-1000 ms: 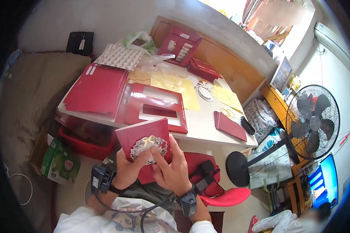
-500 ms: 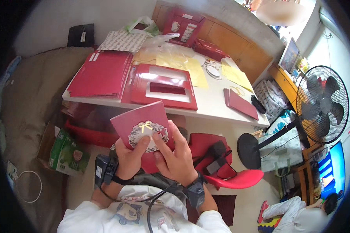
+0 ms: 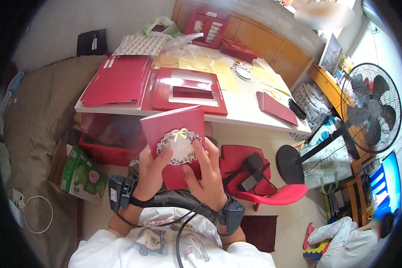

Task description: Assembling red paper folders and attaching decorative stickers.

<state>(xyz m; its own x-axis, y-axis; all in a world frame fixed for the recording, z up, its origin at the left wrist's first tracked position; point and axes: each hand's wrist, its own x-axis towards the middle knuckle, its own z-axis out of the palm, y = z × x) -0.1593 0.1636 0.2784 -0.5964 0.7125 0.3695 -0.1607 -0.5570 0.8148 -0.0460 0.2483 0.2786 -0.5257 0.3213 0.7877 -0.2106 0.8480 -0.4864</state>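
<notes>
Both of my hands hold a dark red folded card (image 3: 158, 127) upright in front of my body, near the table's front edge. On its front is a round white tag (image 3: 177, 146) with a dark leafy wreath border and a small gold bow (image 3: 180, 134) at its top. My left hand (image 3: 152, 174) grips the card's left side, its thumb on the tag's lower left rim. My right hand (image 3: 206, 176) closes on the right side, fingertips at the tag's right rim and thumb below it. Fingers behind the card are hidden.
The white table (image 3: 248, 107) bears a stack of red sheets (image 3: 120, 82), a red window frame (image 3: 161, 91), yellow papers (image 3: 221, 73), white round tags (image 3: 243, 73) and more red cards (image 3: 277, 109). Nearby stand a red chair (image 3: 277, 194) and a black fan (image 3: 373, 108). A person (image 3: 348, 241) sits lower right.
The card has shifted slightly right and up in view. My right fingertips have moved off the tag's middle to its right rim, and more of its face shows.
</notes>
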